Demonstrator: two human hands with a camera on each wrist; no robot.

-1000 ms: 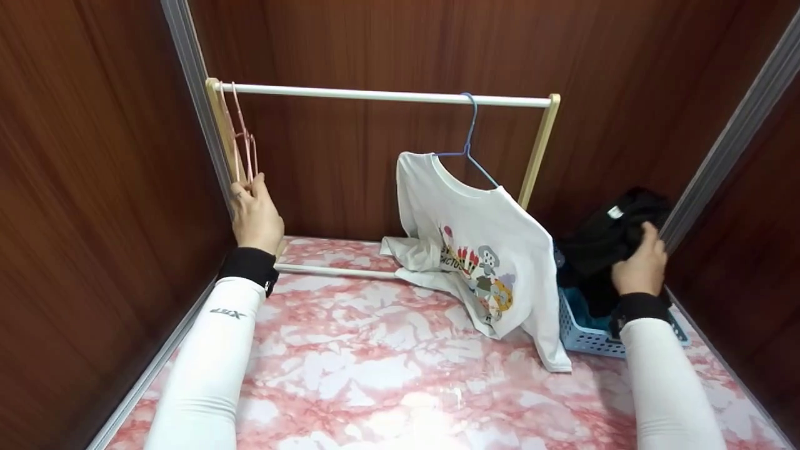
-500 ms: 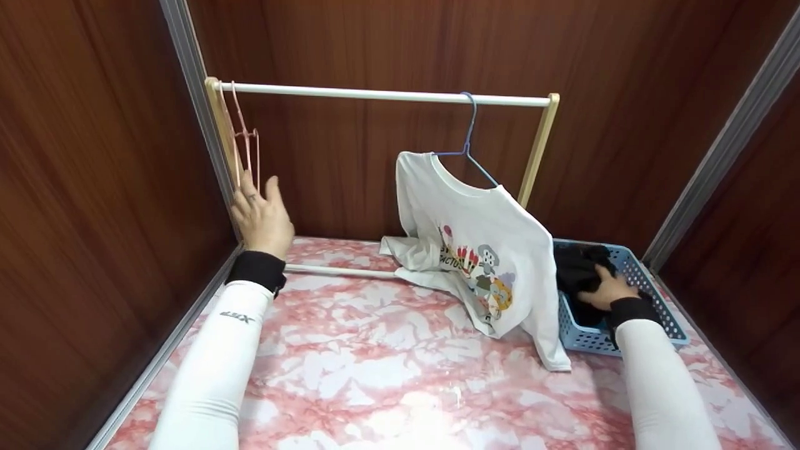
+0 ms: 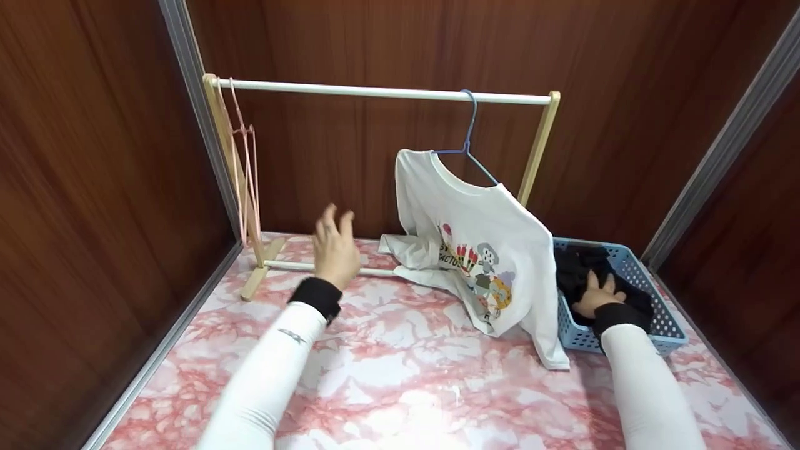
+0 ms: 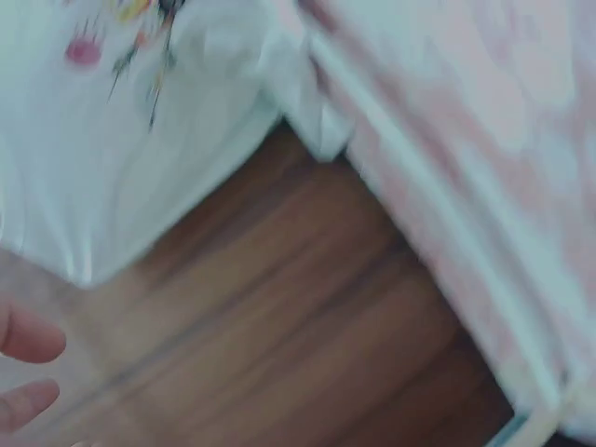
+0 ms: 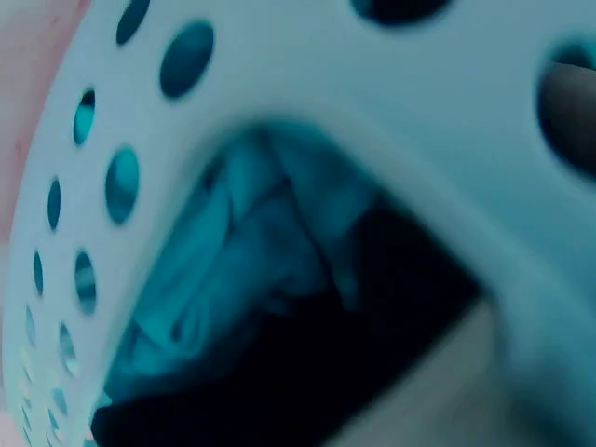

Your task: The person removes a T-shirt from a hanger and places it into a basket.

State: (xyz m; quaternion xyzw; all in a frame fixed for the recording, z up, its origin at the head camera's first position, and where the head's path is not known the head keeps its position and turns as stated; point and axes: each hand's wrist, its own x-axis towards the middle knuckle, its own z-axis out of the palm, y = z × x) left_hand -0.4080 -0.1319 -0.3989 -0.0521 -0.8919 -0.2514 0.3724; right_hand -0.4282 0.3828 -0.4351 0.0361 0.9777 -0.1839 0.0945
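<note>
My left hand is in the air in front of the rack's lower bar, fingers apart and holding nothing. Its fingertips show at the lower left of the left wrist view. To its right a white long-sleeved shirt with a cartoon print hangs from a blue hanger, its hem and sleeves reaching the table. My right hand rests on black clothing inside a blue perforated basket, fingers spread. Beneath the black cloth, teal fabric shows through the basket's handle opening in the right wrist view.
A rack with a white rail and wooden legs stands against the brown back panel. Pink hangers hang at its left end. The tabletop is pink marbled, with brown panels on both sides.
My left hand has left the pink hangers and moved right, toward the shirt. My right hand has lowered the black clothing into the basket and loosened its fingers there.
</note>
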